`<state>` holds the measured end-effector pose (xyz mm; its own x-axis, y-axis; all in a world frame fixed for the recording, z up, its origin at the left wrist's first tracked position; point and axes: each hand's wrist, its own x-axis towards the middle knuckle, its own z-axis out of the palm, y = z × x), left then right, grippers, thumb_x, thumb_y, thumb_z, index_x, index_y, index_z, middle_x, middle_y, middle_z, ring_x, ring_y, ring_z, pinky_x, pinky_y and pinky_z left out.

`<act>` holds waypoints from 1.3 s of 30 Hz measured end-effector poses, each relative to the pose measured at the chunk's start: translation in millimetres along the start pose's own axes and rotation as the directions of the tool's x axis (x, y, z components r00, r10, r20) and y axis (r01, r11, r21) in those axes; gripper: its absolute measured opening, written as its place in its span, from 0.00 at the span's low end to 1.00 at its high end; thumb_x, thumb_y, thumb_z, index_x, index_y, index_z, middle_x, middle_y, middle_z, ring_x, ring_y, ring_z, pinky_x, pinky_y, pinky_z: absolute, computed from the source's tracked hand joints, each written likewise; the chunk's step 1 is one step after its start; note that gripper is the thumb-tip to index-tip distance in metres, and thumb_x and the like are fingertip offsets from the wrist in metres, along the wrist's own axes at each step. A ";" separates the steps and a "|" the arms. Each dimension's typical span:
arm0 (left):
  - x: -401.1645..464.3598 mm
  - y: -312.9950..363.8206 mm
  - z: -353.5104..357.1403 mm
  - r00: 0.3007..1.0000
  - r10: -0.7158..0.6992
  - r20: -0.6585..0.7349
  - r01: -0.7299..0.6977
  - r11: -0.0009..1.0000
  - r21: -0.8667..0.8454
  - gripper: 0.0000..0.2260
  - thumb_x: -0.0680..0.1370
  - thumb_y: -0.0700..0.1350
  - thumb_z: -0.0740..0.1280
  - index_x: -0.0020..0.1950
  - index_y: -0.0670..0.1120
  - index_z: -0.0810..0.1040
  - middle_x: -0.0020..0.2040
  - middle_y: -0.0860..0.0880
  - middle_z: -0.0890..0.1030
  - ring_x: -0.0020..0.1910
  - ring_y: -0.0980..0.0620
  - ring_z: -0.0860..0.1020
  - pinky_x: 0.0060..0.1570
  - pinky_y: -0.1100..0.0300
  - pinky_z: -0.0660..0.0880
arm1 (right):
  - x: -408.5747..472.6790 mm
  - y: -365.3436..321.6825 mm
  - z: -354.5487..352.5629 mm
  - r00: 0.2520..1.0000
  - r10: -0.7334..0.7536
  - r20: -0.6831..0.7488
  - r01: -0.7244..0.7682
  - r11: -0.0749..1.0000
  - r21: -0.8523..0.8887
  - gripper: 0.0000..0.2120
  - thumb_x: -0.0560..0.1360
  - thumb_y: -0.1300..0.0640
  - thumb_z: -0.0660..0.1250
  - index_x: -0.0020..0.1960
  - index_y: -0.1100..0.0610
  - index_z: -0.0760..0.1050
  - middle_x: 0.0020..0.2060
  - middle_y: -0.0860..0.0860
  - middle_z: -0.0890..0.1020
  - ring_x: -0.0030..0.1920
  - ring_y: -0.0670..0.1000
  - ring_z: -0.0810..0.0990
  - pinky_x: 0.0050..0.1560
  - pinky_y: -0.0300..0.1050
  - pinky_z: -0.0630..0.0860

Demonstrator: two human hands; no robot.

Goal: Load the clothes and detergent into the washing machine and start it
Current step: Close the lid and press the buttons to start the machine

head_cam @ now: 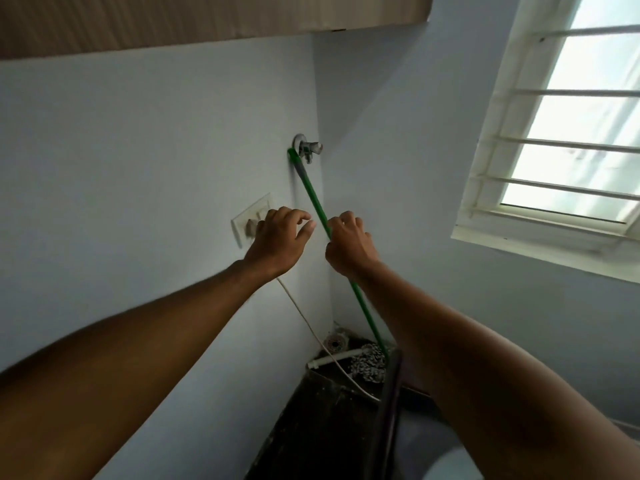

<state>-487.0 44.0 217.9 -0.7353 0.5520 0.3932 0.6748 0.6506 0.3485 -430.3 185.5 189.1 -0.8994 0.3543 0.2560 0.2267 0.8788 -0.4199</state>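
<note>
Both arms are raised toward the wall corner, where a green mop handle (313,199) is leaned with its top just below the tap (308,148). The right hand (349,245) is curled against the handle, though a firm grip cannot be confirmed, while the left hand (277,239) is held loosely curled, grasping nothing, just left of the handle before the switch plate (242,220). The washing machine's edge (391,393) is seen below the handle's foot; clothes and detergent are not shown.
</note>
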 end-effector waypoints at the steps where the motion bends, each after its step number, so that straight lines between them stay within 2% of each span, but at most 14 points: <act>1: -5.1 10.3 2.4 1.000 0.015 0.002 -0.015 1.000 -0.020 0.17 0.83 0.56 0.58 0.64 0.48 0.76 0.61 0.47 0.78 0.62 0.46 0.72 0.62 0.49 0.70 | -10.6 5.6 -7.6 1.000 0.002 -0.002 -0.002 1.000 -0.009 0.22 0.75 0.64 0.60 0.70 0.60 0.68 0.66 0.58 0.68 0.64 0.60 0.68 0.61 0.60 0.73; 6: -34.3 58.7 13.7 0.998 0.064 0.008 -0.063 0.994 -0.091 0.16 0.83 0.55 0.59 0.65 0.49 0.76 0.61 0.48 0.77 0.62 0.47 0.71 0.60 0.53 0.67 | -66.9 32.0 -45.9 1.000 0.024 -0.015 -0.025 0.998 -0.060 0.23 0.76 0.64 0.61 0.71 0.60 0.68 0.67 0.59 0.68 0.66 0.60 0.68 0.62 0.59 0.73; 13: -93.6 121.6 31.9 0.993 0.119 0.022 -0.114 0.979 -0.168 0.14 0.81 0.50 0.63 0.66 0.49 0.75 0.60 0.47 0.77 0.62 0.47 0.72 0.61 0.51 0.69 | -155.5 76.8 -86.5 0.996 0.067 -0.054 -0.074 0.990 -0.120 0.22 0.75 0.63 0.60 0.69 0.60 0.70 0.66 0.58 0.70 0.64 0.60 0.70 0.60 0.60 0.74; 17: -135.5 155.4 51.1 0.992 0.125 0.001 -0.121 0.962 -0.247 0.13 0.82 0.51 0.60 0.62 0.48 0.78 0.58 0.47 0.79 0.59 0.46 0.74 0.59 0.49 0.71 | -207.5 104.5 -102.5 0.993 0.102 -0.053 -0.110 0.980 -0.167 0.21 0.75 0.62 0.62 0.68 0.60 0.71 0.65 0.58 0.71 0.63 0.61 0.71 0.60 0.60 0.74; 22: -189.7 190.2 76.1 0.989 0.131 0.065 -0.109 0.958 -0.266 0.15 0.81 0.54 0.59 0.61 0.49 0.79 0.58 0.48 0.79 0.58 0.47 0.75 0.57 0.51 0.71 | -270.9 133.4 -110.6 0.987 0.155 -0.038 -0.159 0.969 -0.189 0.22 0.74 0.62 0.62 0.68 0.59 0.71 0.65 0.57 0.72 0.64 0.60 0.71 0.60 0.59 0.74; 28: -248.3 208.8 89.2 0.984 0.112 0.140 -0.070 0.959 -0.274 0.14 0.79 0.52 0.62 0.61 0.50 0.79 0.58 0.48 0.79 0.58 0.45 0.75 0.58 0.50 0.71 | -333.8 148.4 -111.2 0.980 0.200 0.009 -0.193 0.958 -0.210 0.22 0.75 0.62 0.64 0.69 0.59 0.71 0.66 0.58 0.71 0.65 0.61 0.70 0.61 0.60 0.73; 35: -321.1 214.7 87.9 0.970 0.184 0.158 -0.132 0.947 -0.293 0.12 0.79 0.48 0.65 0.60 0.49 0.80 0.55 0.49 0.81 0.55 0.47 0.76 0.57 0.50 0.74 | -390.2 144.8 -103.2 0.974 0.227 0.009 -0.221 0.953 -0.207 0.18 0.75 0.61 0.63 0.64 0.61 0.73 0.62 0.59 0.73 0.62 0.63 0.72 0.59 0.61 0.74; 39: -352.6 212.8 82.5 0.955 0.213 0.207 -0.151 0.949 -0.278 0.12 0.78 0.47 0.67 0.61 0.48 0.80 0.57 0.49 0.81 0.57 0.46 0.76 0.59 0.51 0.73 | -426.3 130.4 -96.8 0.970 0.241 0.017 -0.232 0.950 -0.211 0.19 0.74 0.61 0.62 0.65 0.61 0.72 0.62 0.59 0.73 0.62 0.62 0.72 0.60 0.61 0.73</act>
<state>-89.4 30.8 83.2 -0.5716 0.7736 0.2733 0.7689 0.3889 0.5074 18.9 180.1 109.6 -0.8244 0.5502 0.1325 0.5029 0.8196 -0.2744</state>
